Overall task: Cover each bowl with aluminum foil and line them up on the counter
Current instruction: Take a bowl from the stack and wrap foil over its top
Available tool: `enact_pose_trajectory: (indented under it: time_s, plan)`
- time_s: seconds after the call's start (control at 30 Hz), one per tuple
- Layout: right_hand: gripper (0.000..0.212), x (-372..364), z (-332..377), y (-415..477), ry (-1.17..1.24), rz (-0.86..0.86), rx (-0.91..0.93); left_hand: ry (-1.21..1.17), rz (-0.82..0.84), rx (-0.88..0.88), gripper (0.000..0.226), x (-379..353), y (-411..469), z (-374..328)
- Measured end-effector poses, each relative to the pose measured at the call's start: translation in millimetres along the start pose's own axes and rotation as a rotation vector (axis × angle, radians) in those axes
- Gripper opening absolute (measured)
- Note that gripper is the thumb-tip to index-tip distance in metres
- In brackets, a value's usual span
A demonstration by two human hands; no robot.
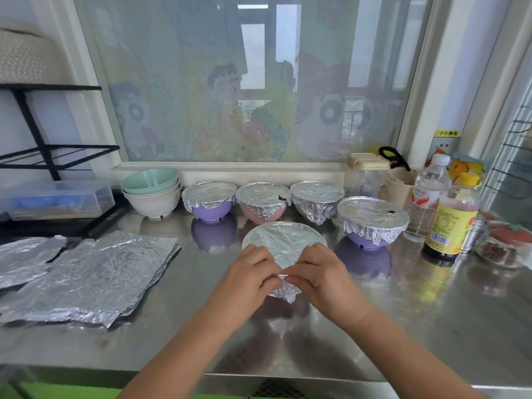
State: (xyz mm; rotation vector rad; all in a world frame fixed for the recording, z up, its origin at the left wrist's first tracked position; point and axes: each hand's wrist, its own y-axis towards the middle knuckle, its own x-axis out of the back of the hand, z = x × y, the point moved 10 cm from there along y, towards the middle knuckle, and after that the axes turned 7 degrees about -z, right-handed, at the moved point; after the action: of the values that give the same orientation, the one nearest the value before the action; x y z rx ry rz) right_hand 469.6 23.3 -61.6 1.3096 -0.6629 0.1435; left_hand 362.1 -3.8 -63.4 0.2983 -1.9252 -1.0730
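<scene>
Both grips, left hand [251, 272] and right hand [322, 271], pinch the foil [283, 292] at the bowl's [283, 239] near rim; crimp it downward evenly, avoiding tears.

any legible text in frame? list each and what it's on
"小心触电": yellow sticker on the wall, right of the window; last two characters soft.
Water bottle label: red print, too blurred to read.
Sauce bottle yellow label and barcode: too small to read.
No other text legible.
</scene>
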Motion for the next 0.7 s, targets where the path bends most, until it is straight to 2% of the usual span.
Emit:
enact_pose_trajectory:
  time_s: [0.13, 0.5, 0.7]
  plan:
    - [0.020, 8, -11, -3, 0.050, 0.021, -0.006, -0.005, 0.029, 0.024, 0.007, 2, 3, 12]
    - [0.015, 0, -9, -1, -0.028, 0.038, 0.011, -0.006, 0.035, 0.059, 0.012, -7, 8, 14]
    - [0.021, 8, -20, -1, 0.007, 0.062, 0.017, 0.008, 0.051, 0.056, 0.009, 3, 9, 22]
